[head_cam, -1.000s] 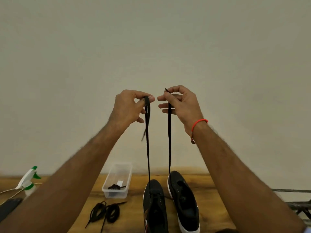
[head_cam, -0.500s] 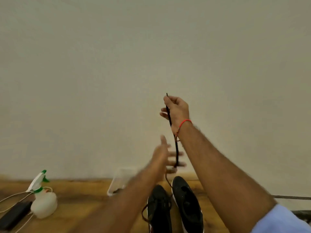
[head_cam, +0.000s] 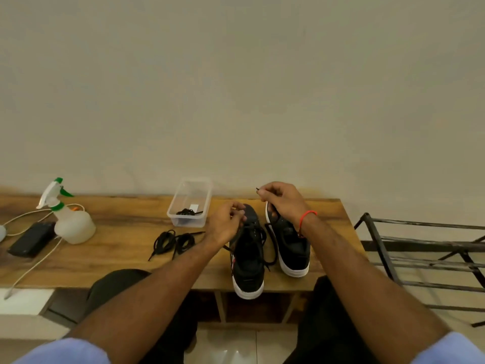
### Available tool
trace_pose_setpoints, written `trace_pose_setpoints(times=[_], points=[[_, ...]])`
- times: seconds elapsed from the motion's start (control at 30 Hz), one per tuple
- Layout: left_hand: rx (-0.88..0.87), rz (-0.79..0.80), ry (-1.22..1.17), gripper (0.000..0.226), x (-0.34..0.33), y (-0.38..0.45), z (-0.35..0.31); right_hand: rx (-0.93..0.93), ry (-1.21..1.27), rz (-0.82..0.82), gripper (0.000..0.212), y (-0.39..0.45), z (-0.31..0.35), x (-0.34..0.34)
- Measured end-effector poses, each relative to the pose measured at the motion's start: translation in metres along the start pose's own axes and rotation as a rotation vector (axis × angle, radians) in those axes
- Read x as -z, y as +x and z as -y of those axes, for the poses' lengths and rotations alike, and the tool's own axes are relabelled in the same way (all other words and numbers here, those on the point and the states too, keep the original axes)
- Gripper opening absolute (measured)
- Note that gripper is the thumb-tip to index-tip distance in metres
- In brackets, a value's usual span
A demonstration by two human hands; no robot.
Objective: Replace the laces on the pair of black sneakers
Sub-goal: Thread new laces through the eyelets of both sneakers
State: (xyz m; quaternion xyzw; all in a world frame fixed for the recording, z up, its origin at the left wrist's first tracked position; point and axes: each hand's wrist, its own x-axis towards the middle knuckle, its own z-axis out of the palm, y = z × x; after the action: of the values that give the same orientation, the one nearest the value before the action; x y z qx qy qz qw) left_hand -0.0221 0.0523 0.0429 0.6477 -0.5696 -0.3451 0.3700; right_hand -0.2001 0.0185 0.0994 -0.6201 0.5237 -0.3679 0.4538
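Two black sneakers sit side by side near the front edge of the wooden desk [head_cam: 126, 248], toes pointing away from the person, a layout that keeps the eyelets facing up and within easy reach of both hands. The right hand [head_cam: 282, 203] pinches one end of a black lace [head_cam: 271, 243] between thumb and fingertips, its tip poking out to the left; holding it near the tip probably gives the control needed to aim it at an eyelet. From there the lace drops and loops between the shoes toward the left sneaker [head_cam: 248, 261]. The left hand [head_cam: 227, 222] hovers over that shoe's eyelet area with curled fingers, seemingly pinching the lace or the eyelet edge to steady it, though exactly what it holds cannot be made out. The two hands are close together but apart. The right sneaker [head_cam: 292, 245] looks open and unlaced, presumably waiting its turn. Two coiled black laces [head_cam: 174, 241] lie on the desk just left of the shoes, and a clear plastic tub [head_cam: 190, 203] behind them holds another dark bundle, likely separating one set from the other. A spray bottle [head_cam: 69, 219] and a dark phone-like device [head_cam: 32, 241] stand well apart at the far left.
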Motion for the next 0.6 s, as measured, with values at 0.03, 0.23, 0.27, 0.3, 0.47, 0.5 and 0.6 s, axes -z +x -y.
trace_pose_setpoints(times=[0.03, 0.23, 0.27, 0.3, 0.47, 0.5, 0.6], points=[[-0.071, 0.009, 0.076, 0.010, 0.000, 0.000, 0.006, -0.018, -0.010, -0.005, 0.008, 0.000, -0.010, -0.001], [-0.599, 0.405, 0.735, 0.037, -0.011, -0.023, 0.024, -0.067, 0.018, -0.033, 0.010, 0.002, -0.053, -0.008], [-0.627, 0.415, 0.805, 0.041, -0.015, -0.026, 0.025, -0.068, 0.031, -0.031, 0.010, 0.002, -0.058, -0.009], [-0.637, 0.413, 0.847, 0.044, -0.020, -0.028, 0.025, -0.070, 0.034, -0.030, 0.009, 0.003, -0.063, -0.010], [-0.675, 0.405, 1.050, 0.048, -0.044, -0.040, 0.005, -0.057, 0.073, -0.056, 0.009, 0.005, -0.070, -0.011], [-0.649, 0.391, 1.128, 0.046, -0.050, -0.043, 0.001, -0.060, 0.086, -0.069, 0.010, 0.005, -0.069, -0.011], [-0.525, 0.371, 1.349, 0.039, -0.068, -0.050, -0.013, -0.078, 0.105, -0.092, 0.010, 0.005, -0.070, -0.013]])
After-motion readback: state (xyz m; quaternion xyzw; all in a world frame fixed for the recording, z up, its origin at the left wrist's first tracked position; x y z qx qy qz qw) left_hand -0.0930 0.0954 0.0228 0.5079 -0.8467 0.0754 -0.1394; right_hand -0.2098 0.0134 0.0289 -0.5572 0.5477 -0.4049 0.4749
